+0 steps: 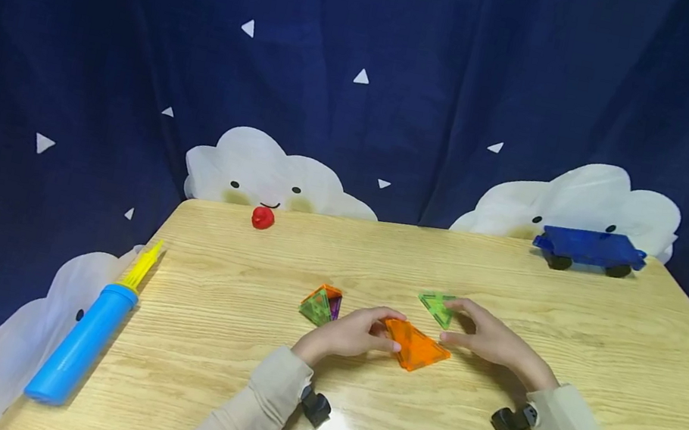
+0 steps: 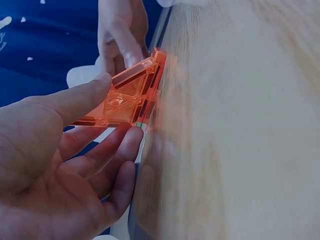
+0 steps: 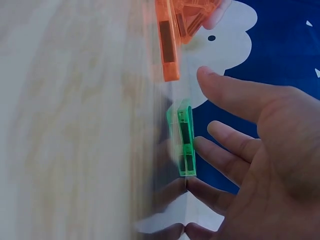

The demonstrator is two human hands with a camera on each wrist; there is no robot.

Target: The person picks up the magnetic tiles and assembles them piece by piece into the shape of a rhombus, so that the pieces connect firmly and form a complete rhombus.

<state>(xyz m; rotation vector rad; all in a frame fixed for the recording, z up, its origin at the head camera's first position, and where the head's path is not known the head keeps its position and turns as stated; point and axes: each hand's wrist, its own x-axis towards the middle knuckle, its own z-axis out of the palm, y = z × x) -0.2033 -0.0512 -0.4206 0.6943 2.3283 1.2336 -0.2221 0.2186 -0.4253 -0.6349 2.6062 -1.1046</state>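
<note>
In the head view my left hand [image 1: 354,334] pinches orange triangular magnetic tiles [image 1: 414,346] between thumb and fingers. The left wrist view shows these orange tiles [image 2: 125,97] joined at an angle, one edge down at the tabletop. My right hand [image 1: 495,339] is spread beside a green triangular magnetic tile [image 1: 435,306] that lies flat on the table. From the right wrist, the green tile [image 3: 185,142] has a fingertip right at its edge, while the thumb stands apart from it. Left of my left hand sits a small pyramid of green, orange and purple tiles [image 1: 319,305].
A blue hand pump [image 1: 87,342] with a yellow nozzle lies along the left edge of the wooden table [image 1: 226,256]. At the back are a small red toy [image 1: 262,217] and, on the right, a blue toy wagon [image 1: 591,248]. A dark blue curtain [image 1: 353,9] hangs behind.
</note>
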